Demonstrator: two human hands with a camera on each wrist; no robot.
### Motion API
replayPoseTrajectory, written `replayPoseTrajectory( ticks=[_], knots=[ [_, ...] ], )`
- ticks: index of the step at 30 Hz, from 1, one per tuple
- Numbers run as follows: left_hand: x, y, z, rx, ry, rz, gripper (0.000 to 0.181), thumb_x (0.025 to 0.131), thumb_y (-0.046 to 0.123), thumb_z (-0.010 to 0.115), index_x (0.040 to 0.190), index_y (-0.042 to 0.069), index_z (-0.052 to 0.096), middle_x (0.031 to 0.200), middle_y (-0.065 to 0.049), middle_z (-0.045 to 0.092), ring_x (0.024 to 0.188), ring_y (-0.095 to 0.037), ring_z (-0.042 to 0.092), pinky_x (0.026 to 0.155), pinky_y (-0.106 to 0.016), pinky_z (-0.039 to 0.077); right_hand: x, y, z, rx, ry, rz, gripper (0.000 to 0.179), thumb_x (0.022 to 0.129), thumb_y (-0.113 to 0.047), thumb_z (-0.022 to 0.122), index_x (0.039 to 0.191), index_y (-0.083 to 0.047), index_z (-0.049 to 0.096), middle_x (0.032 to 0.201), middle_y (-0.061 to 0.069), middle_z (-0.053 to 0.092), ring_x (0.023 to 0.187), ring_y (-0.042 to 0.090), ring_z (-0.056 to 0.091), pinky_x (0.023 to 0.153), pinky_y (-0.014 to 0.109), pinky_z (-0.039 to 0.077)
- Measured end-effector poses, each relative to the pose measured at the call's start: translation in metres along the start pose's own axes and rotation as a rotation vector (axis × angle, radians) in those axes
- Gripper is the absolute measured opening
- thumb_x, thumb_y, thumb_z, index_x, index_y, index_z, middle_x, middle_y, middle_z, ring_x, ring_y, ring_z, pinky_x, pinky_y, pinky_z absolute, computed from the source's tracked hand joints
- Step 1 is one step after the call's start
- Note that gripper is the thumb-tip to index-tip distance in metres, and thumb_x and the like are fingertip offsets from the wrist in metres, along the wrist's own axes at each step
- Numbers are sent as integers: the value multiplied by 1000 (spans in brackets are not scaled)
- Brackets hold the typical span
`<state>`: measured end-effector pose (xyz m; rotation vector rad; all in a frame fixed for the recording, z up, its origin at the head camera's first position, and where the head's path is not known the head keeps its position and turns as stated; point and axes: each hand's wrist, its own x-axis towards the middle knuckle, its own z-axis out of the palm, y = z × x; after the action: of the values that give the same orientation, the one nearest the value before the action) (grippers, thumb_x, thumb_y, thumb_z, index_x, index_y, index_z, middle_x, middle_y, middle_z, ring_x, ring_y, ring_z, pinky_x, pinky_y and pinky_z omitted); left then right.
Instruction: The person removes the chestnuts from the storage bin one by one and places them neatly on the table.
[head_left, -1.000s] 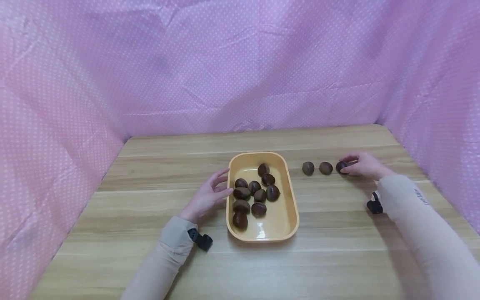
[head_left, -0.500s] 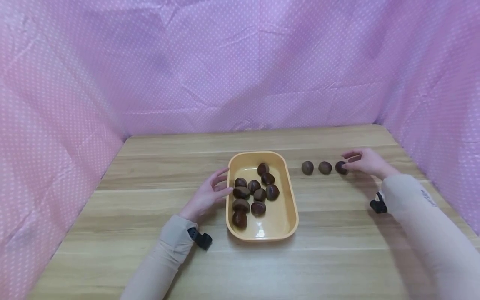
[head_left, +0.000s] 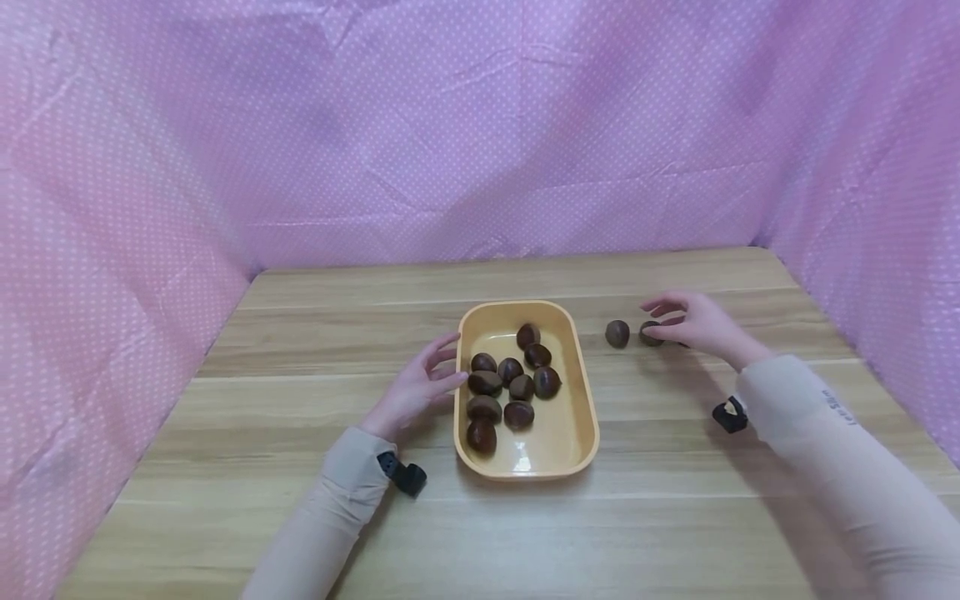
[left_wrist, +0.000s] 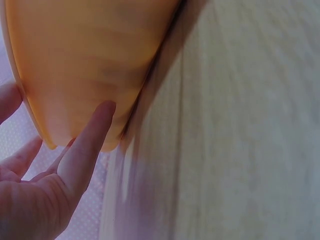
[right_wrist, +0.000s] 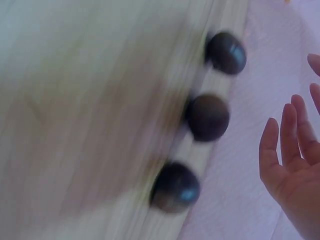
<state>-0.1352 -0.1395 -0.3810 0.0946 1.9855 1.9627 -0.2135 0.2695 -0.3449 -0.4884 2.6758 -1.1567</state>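
Observation:
A shallow orange-yellow tray (head_left: 581,408) stands mid-table with several brown chestnuts (head_left: 521,387) in it, mostly toward its left side. My left hand (head_left: 408,392) rests at the tray's left wall; in the left wrist view its extended fingers lie along the tray's outside (left_wrist: 85,65). To the right of the tray, three chestnuts sit in a row: a left one (head_left: 617,333), a middle one (head_left: 651,333) and a right one (right_wrist: 175,187), which the hand mostly hides in the head view. Over the row hovers my right hand (head_left: 697,323), fingers loosely spread and holding nothing.
The wood-grain table (head_left: 322,333) is bounded at the back and sides by pink dotted cloth (head_left: 420,167). A black wrist camera (head_left: 405,477) sits on the left wrist, another black camera (head_left: 730,414) on the right.
My right hand has let go of the rightmost chestnut, lifted off, and moved left over the row. The left hand and tray have stayed where they were.

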Motion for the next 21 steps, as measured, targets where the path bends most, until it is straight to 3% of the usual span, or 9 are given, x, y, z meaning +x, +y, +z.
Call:
replayPoseTrajectory(
  ticks=[5,11,21],
  knots=[
    [0,-1,1,-8,3,-2,71,90,-2,58,149,16,24,148,-19,32,127,-39,45,91,-42,53,5,-16,15,53,-19,-58,43,82,-3,69,121,7,56,119,29,58,106,42,60,78,14,51],
    [0,-2,1,-9,1,1,72,89,-2,58,150,15,24,148,-20,31,128,-40,44,92,-43,52,11,-40,31,135,-51,-85,41,83,-5,70,121,5,57,117,28,59,105,37,62,76,16,53],
    [-1,0,1,-25,2,-1,72,89,-3,58,150,16,24,148,-19,31,128,-39,44,92,-42,52,35,-95,47,176,-89,-125,41,85,-10,68,123,0,56,123,20,59,110,32,59,94,40,51]
  ],
)
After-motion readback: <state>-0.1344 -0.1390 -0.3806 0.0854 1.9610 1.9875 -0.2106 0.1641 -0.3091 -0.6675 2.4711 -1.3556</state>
